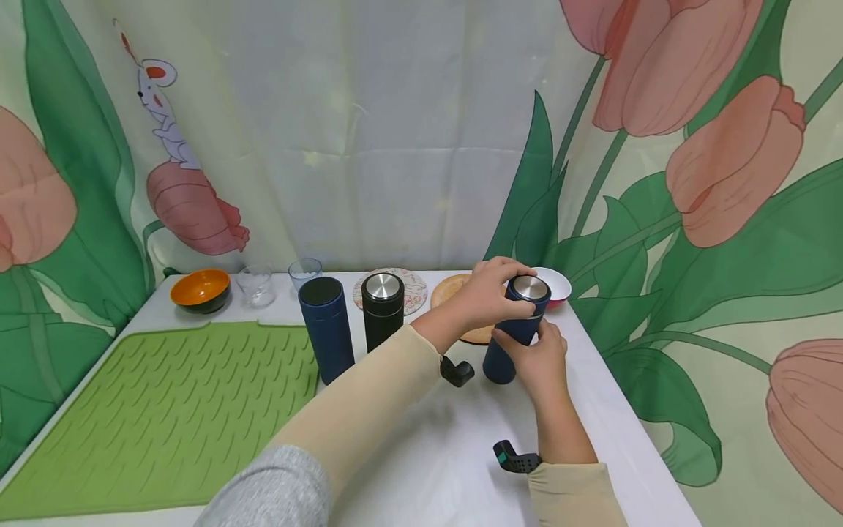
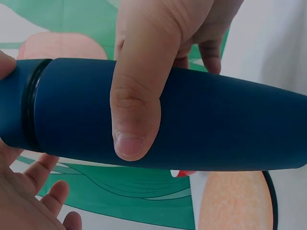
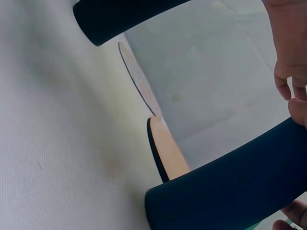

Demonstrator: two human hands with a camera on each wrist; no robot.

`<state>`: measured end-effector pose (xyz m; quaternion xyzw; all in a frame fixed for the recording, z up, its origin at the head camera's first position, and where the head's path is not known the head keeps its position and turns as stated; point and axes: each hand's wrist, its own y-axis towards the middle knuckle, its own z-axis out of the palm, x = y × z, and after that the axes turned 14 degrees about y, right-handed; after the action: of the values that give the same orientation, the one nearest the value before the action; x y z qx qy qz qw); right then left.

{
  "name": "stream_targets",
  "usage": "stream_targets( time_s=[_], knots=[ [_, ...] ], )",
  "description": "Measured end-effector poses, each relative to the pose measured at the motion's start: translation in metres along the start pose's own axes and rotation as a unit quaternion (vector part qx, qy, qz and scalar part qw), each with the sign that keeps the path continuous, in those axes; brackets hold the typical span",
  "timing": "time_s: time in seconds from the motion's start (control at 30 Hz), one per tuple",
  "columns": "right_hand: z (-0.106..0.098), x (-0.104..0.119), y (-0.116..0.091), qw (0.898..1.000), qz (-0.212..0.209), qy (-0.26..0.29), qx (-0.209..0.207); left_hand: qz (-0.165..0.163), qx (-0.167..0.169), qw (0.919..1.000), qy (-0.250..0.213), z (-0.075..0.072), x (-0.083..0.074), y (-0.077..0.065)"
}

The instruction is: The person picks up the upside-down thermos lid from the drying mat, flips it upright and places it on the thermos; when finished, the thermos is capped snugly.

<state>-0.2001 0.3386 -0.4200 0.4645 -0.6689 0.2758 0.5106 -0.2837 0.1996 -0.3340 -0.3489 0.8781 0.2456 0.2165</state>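
In the head view a dark blue thermos flask [image 1: 516, 331] with a steel-topped lid [image 1: 530, 288] stands nearly upright on the right of the table. My left hand [image 1: 486, 296] grips its lid, thumb on the near side and fingers around the far side. Lower down, my right hand [image 1: 541, 362] holds the flask's body. The left wrist view shows the right thumb [image 2: 136, 110] laid across the blue body [image 2: 230, 120], close below the dark seam under the lid. Left of my forearm stand a black flask [image 1: 383, 311] and another dark blue flask [image 1: 327, 329].
A green mat [image 1: 197, 410] covers the table's left side. Behind it are an orange-lined bowl [image 1: 200, 290] and two glasses [image 1: 257, 284]. Two round mats, one patterned [image 1: 411, 285] and one orange [image 1: 448, 289], lie at the back. Behind the held flask sits a white bowl [image 1: 556, 284].
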Motion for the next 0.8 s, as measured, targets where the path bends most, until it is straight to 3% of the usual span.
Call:
stream_targets(
  time_s=[0.17, 0.27, 0.33, 0.43, 0.5, 0.57, 0.63, 0.8],
  knots=[
    [-0.001, 0.001, -0.001, 1.0, 0.006, -0.002, 0.004, -0.014, 0.002, 0.9998, 0.016, 0.002, -0.005, -0.003],
    [-0.001, 0.001, -0.002, 1.0, 0.008, -0.005, 0.007, -0.058, -0.006, 0.9971, 0.049, 0.004, -0.012, -0.004],
    [-0.001, 0.002, -0.003, 1.0, 0.005, -0.004, 0.006, -0.094, -0.029, 0.991, 0.09, 0.007, -0.019, -0.004],
    [0.0, 0.001, -0.003, 1.0, 0.002, -0.004, -0.001, -0.146, -0.083, 0.9741, 0.151, 0.011, -0.029, -0.005],
    [0.001, 0.001, -0.003, 1.0, 0.004, -0.005, -0.005, -0.165, -0.115, 0.9639, 0.174, 0.012, -0.033, -0.007],
    [0.002, 0.002, -0.003, 1.0, 0.007, -0.006, -0.01, -0.171, -0.132, 0.9599, 0.179, 0.013, -0.035, -0.01],
    [0.003, 0.002, -0.003, 1.0, 0.005, -0.007, -0.012, -0.163, -0.138, 0.9616, 0.173, 0.013, -0.033, -0.011],
    [0.003, 0.002, -0.001, 1.0, -0.009, -0.008, -0.015, -0.121, -0.108, 0.9826, 0.091, 0.01, -0.021, -0.007]
  ],
)
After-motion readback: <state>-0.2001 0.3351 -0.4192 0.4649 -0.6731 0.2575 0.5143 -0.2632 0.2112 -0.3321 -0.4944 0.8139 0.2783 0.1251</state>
